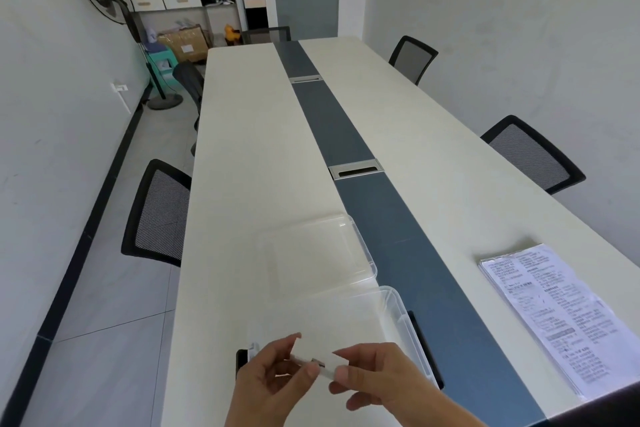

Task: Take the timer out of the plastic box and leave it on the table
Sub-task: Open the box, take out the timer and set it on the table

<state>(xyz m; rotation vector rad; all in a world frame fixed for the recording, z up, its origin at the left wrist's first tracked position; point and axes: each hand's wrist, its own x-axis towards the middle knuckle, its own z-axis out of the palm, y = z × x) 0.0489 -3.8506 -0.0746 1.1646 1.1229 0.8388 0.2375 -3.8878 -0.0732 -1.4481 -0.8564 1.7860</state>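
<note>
A clear plastic box (391,315) lies open on the long white table (242,184), near its front edge. Its clear lid (318,253) is folded back flat, farther from me. Both of my hands hold a small flat white timer (320,365) edge-on above the box's near part. My left hand (273,381) pinches its left end between thumb and fingers. My right hand (377,378) pinches its right end. Black latches show at the box's left (240,360) and right (424,347) sides.
A stack of printed sheets in a plastic sleeve (550,319) lies at the right on the table. A dark grey strip (346,139) with cable hatches runs down the table's middle. Mesh chairs stand on the left (156,215) and right (533,156).
</note>
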